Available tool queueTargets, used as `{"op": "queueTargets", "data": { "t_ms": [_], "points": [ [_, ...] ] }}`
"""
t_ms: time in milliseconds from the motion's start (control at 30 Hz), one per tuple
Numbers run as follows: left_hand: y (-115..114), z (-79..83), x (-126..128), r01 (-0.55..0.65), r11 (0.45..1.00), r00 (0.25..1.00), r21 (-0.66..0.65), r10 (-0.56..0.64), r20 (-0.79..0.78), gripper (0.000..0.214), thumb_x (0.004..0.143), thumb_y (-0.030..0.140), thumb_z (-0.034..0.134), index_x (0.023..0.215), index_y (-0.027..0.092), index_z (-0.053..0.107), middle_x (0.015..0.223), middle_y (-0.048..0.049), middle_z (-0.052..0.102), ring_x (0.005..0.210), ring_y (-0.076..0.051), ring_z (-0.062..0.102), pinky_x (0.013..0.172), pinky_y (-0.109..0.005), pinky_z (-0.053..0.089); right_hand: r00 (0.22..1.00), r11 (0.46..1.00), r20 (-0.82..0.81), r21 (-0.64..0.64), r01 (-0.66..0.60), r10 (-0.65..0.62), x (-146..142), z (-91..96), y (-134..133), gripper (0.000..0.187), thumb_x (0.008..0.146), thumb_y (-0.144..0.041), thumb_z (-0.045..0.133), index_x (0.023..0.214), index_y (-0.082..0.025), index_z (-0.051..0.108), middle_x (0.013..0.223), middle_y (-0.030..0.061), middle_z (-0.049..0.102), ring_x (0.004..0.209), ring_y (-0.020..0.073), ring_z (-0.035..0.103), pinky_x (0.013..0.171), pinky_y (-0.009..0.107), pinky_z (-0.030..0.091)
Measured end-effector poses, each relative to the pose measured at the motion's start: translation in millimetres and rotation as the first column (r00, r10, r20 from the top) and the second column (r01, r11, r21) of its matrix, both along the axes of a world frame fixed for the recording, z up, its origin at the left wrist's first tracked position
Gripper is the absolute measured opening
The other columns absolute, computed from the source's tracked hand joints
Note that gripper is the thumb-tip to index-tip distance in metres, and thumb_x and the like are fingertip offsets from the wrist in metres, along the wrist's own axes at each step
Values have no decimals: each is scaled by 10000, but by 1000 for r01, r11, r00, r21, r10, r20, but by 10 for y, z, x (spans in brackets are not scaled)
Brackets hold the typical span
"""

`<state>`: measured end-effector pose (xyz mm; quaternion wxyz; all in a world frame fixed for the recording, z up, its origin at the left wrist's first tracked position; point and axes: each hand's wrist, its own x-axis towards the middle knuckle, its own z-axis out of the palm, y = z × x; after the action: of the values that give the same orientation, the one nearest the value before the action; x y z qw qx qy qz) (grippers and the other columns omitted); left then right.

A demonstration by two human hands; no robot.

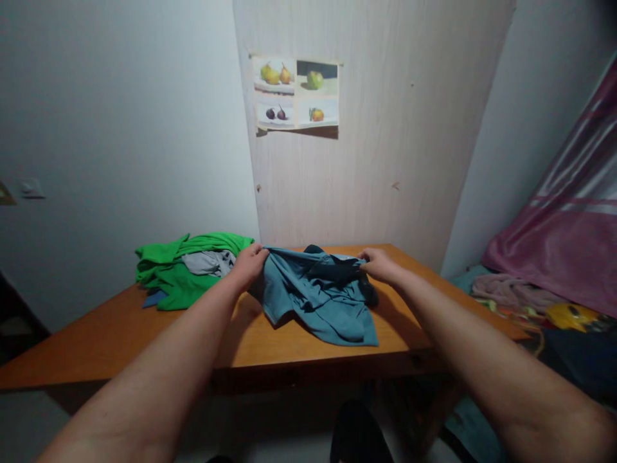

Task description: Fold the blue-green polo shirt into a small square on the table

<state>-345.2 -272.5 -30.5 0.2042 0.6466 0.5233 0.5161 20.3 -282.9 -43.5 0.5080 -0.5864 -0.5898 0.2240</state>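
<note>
Left hand (252, 261) and right hand (380, 265) each pinched the blue-grey garment (318, 289) by its upper edge at the desk (106, 341), edge stretched out, body rumpled and unsmoothed; green clothes (190, 294) lay heaped at left.

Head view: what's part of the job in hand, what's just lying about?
In the job:
blue-grey garment, held by left hand and right hand
table under it

Apparently just about:
green clothes pile, untouched; might belong, can't tell
fruit print on the wall
pink curtain
yellow item, far right
</note>
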Motion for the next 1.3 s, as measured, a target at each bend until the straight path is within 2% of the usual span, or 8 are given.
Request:
{"op": "queueTargets", "data": {
  "t_ms": [233,433,567,733,1033,1133,1200,1300],
  "points": [
    [-50,344,-160,-48,991,985,123,68,-162,199,784,389,547,744,204,610,691,7,587,709,-185,514,637,-264,362,961,997,-271,-62,41,-56,-72,307,5,183,730,-220,741,723,-206,559,539,-36,560,458,135,563,440,199,309],
    [-4,453,-292,-194,974,971,117,207,-117,208,818,399,520,807,208,601,676,7,588,671,-180,515,586,-257,352,959,997,-281,72,-18,37,-194,510,-76,216,811,-299,732,738,-205,552,578,-17,597,484,136,591,450,206,393],
    [-3,393,-349,-214,971,958,106,230,-170,213,798,408,536,762,210,605,654,-1,592,653,-187,511,580,-271,339,972,991,-231,135,-22,53,-231,543,-97,189,827,-255,684,697,-202,557,584,-6,609,518,130,552,483,218,398],
    [-24,285,-369,-258,962,930,91,272,-248,210,790,400,531,701,213,570,627,1,559,634,-185,499,570,-275,309,971,995,-227,87,-56,74,-210,487,-105,195,803,-282,713,710,-202,562,598,-22,586,546,116,523,511,207,411],
    [-137,178,-392,-102,992,963,-74,80,-257,333,691,508,650,614,210,523,513,49,451,509,-129,394,506,-243,268,993,997,-116,72,5,3,-64,350,-71,212,811,-355,675,739,-207,543,596,-34,560,521,110,494,497,204,399],
    [-151,122,-456,-117,990,959,-81,91,-268,346,693,514,648,587,216,509,476,54,424,481,-125,381,483,-241,255,990,997,-141,69,35,-25,15,296,-77,212,801,-358,663,729,-213,526,586,-43,537,514,108,481,491,205,385],
    [-146,81,-497,-124,989,953,-80,96,-286,367,711,535,631,577,216,509,470,41,452,479,-131,408,481,-241,271,989,999,-151,52,15,-7,67,269,-103,197,791,-356,661,740,-211,538,583,-50,518,510,104,468,485,204,372],
    [-138,-3,-505,-30,985,953,-170,-23,-302,382,707,565,632,604,208,542,514,7,545,508,-149,485,497,-245,338,988,996,-130,-5,-87,86,133,234,-162,179,773,-364,666,784,-207,580,593,-50,513,521,104,472,479,202,358]
  ]
}}
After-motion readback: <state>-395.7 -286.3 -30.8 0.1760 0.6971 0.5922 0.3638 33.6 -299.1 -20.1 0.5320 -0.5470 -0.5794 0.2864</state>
